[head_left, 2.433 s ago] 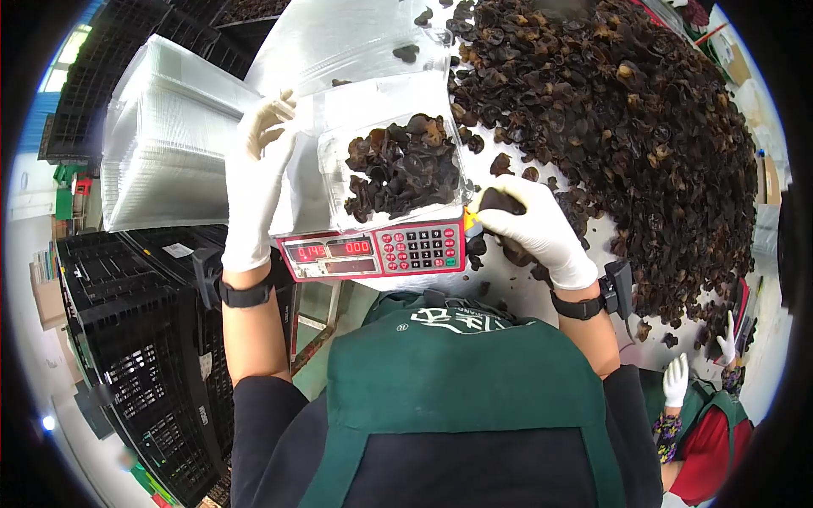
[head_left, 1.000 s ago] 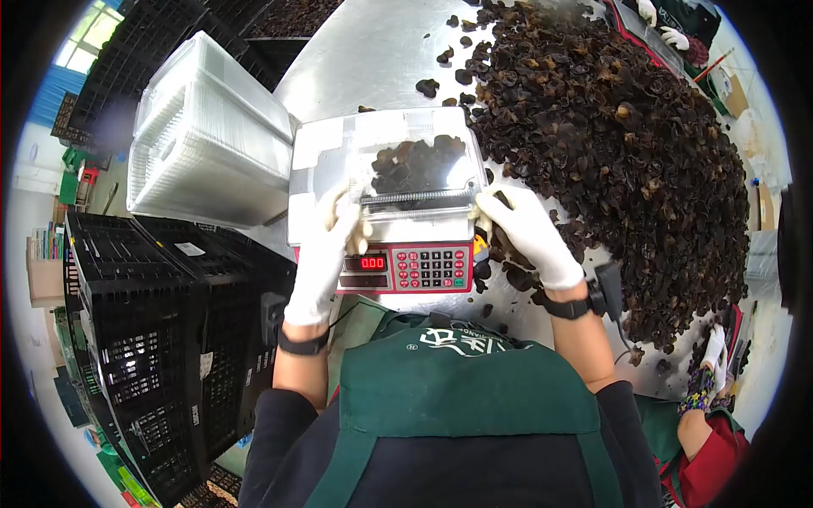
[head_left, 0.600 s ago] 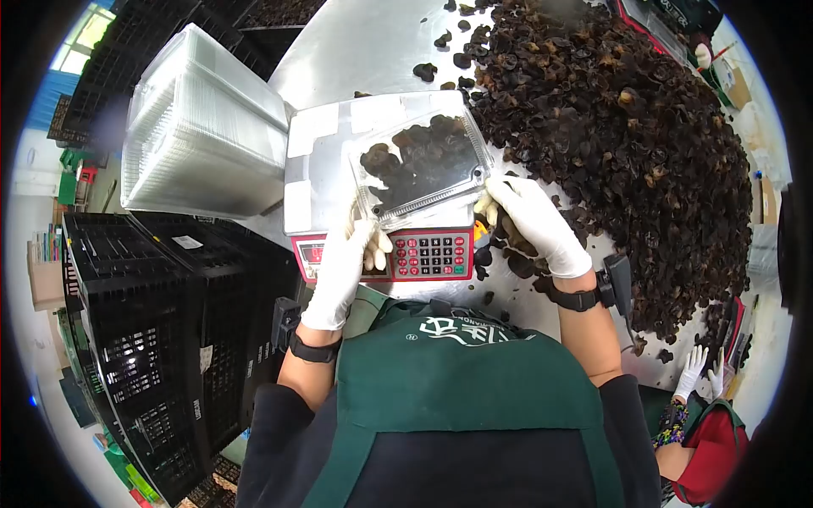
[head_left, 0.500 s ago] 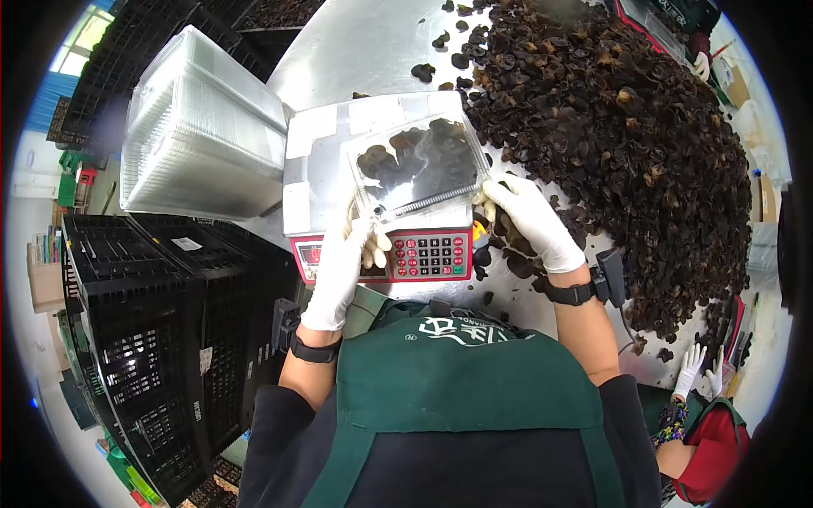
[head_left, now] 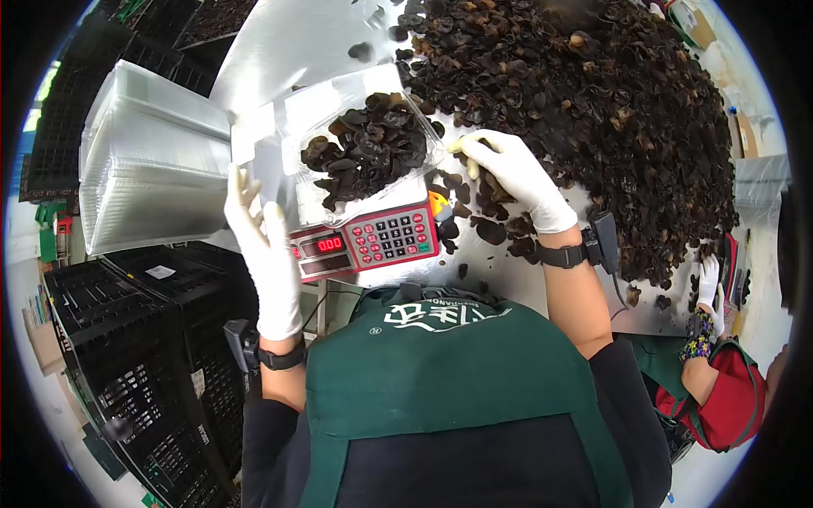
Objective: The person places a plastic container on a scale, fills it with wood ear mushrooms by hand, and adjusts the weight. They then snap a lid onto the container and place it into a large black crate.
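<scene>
Clear plastic rectangular box (head_left: 373, 201), heaped with dark brown, crinkled wood-ear-like pieces (head_left: 373, 140), stands open at the top on the plate of a red-and-silver digital scale (head_left: 394, 237). Both my hands wear thin white gloves. My left hand (head_left: 256, 229) is empty, fingers loosely spread and thumb apart, in front of the scale's left end. My right hand (head_left: 508, 173) is half closed, thumb and fingertips drawn near each other just beside the box's right corner; I can't tell whether they touch the rim or pinch a piece. So the box lies between my hands, much nearer the right one. Its long axis runs slantwise, right end farther from me, and it sits turned on the plate. Left of it leans a tall nested stack of clear plastic trays (head_left: 152, 161); a big dark heap (head_left: 584, 127) covers the metal tabletop (head_left: 271, 42) to the right.
</scene>
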Tool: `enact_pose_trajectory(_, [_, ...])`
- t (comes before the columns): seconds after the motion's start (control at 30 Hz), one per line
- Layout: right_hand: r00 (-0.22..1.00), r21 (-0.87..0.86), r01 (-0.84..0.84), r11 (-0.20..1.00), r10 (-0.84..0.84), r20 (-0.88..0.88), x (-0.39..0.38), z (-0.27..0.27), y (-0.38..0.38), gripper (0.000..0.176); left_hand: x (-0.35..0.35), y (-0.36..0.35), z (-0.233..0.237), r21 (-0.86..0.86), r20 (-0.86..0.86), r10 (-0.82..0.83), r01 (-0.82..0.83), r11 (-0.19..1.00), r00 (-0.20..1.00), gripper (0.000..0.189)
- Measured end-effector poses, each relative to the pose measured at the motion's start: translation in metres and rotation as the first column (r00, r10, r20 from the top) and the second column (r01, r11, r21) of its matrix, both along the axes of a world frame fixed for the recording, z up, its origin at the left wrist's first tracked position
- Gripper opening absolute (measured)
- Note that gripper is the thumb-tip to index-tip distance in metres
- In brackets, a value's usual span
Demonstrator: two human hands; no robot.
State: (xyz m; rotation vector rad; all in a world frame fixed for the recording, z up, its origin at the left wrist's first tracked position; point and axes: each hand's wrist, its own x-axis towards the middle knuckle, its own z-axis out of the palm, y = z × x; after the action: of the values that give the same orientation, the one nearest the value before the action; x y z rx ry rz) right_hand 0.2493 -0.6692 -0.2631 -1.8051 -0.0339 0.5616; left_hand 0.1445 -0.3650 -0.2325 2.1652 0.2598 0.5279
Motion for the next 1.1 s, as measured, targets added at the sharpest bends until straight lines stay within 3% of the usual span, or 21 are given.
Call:
enact_pose_trajectory(0.03, [1.0,-0.04,0.022,0.999,-0.021,0.018,-0.001,0.002,-0.004,0.024,0.002,0.003,0.002,-0.024,0.012,0.011,-0.011,1.0,1.0,0.054])
enact_pose_trajectory(0.13, [0.95,-0.25,-0.015,0.968,0.092,0.298,-0.007,-0.033,-0.025,0.021,0.003,0.013,0.0,0.009,0.047,0.039,-0.04,0.999,0.998,0.053])
enact_pose_trajectory(0.23, [0.858,-0.49,0.052,0.87,0.213,0.467,-0.015,-0.053,-0.018,0.021,0.0,0.02,-0.006,-0.012,0.035,0.064,-0.064,0.998,0.997,0.054])
enact_pose_trajectory(0.3, [0.891,-0.641,0.024,0.768,0.275,0.362,-0.025,-0.061,-0.008,0.027,-0.002,0.021,-0.009,-0.033,0.026,0.078,-0.077,0.997,0.997,0.055])
enact_pose_trajectory(0.4, [0.738,-0.658,0.146,0.738,0.362,0.569,-0.037,-0.11,0.008,0.051,-0.006,0.031,-0.008,-0.058,0.049,0.128,-0.125,0.99,0.991,0.056])
enact_pose_trajectory(0.43, [0.801,-0.681,0.105,0.725,0.345,0.49,-0.037,-0.1,0.016,0.044,-0.009,0.039,-0.008,-0.011,0.048,0.133,-0.132,0.991,0.99,0.056])
enact_pose_trajectory(0.6, [0.776,-0.56,0.177,0.809,0.235,0.585,-0.025,-0.098,0.01,0.016,-0.021,0.059,0.003,0.053,0.065,0.197,-0.201,0.978,0.978,0.053])
enact_pose_trajectory(0.83, [0.841,-0.276,0.241,0.93,-0.058,0.538,0.007,-0.02,-0.005,0.029,-0.025,0.066,-0.003,0.041,0.045,0.211,-0.213,0.976,0.976,0.051])
enact_pose_trajectory(0.97, [0.882,-0.102,0.113,0.988,-0.053,0.468,0.01,0.05,0.046,0.03,-0.014,0.052,0.004,0.071,0.046,0.167,-0.17,0.983,0.985,0.047])
enact_pose_trajectory(1.03, [0.705,-0.038,-0.006,0.999,0.031,0.709,0.022,0.042,0.073,0.029,-0.004,0.047,0.011,0.033,0.055,0.154,-0.156,0.987,0.986,0.047])
enact_pose_trajectory(1.1, [0.604,-0.113,-0.088,0.99,0.144,0.784,0.024,0.052,0.096,0.028,0.007,0.042,0.017,0.041,0.066,0.13,-0.133,0.99,0.989,0.046])
